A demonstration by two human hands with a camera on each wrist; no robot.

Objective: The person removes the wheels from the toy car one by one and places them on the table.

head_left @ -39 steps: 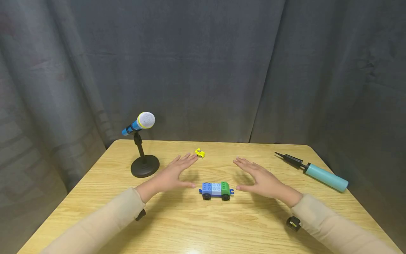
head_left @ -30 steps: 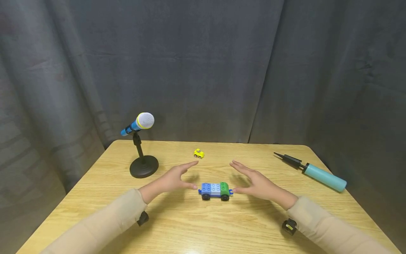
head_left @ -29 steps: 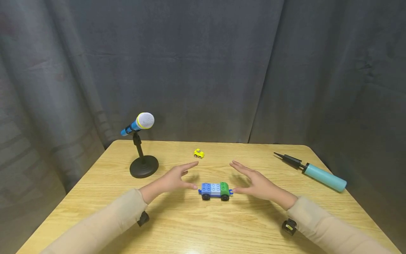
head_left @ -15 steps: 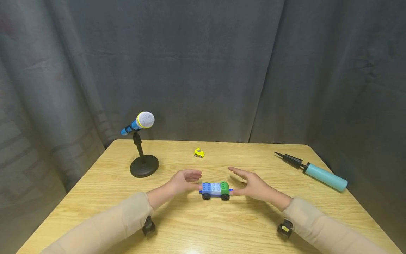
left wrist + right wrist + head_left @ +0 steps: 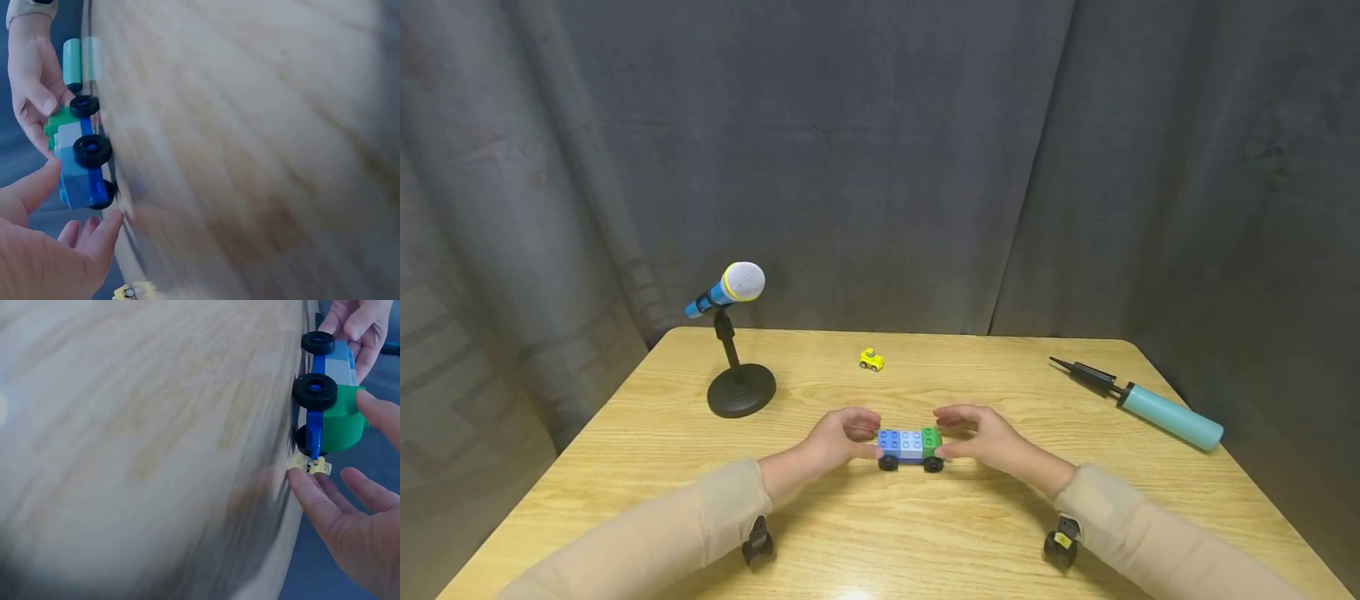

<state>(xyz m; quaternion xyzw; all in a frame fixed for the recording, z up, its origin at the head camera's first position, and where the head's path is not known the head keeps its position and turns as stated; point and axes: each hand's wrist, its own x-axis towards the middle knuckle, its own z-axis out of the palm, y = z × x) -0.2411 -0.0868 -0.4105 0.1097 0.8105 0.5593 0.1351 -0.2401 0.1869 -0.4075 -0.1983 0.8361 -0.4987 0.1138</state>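
A toy car of building blocks (image 5: 911, 445), blue, light blue and green on black wheels, stands on the wooden table between both hands. At its blue end is my left hand (image 5: 833, 442), thumb in front and fingers loosely bent behind. My right hand (image 5: 987, 439) flanks the green end in the same way. In the left wrist view the left fingers (image 5: 103, 240) stand apart from the car (image 5: 78, 165); the thumb tip is close to it, contact unclear. The right wrist view has the right thumb at the green block (image 5: 340, 419), its other fingers (image 5: 315, 500) apart from it.
A small yellow toy car (image 5: 872, 360) sits farther back. To the left, a blue toy microphone (image 5: 730, 285) stands on a black round-based stand (image 5: 741, 392). A teal hand pump (image 5: 1172, 417) lies at the right. Grey curtains (image 5: 880, 167) hang behind the table (image 5: 910, 542).
Both hands have moved inward from either side of the block car to its ends, and their fingers have bent more. The car stays in place.
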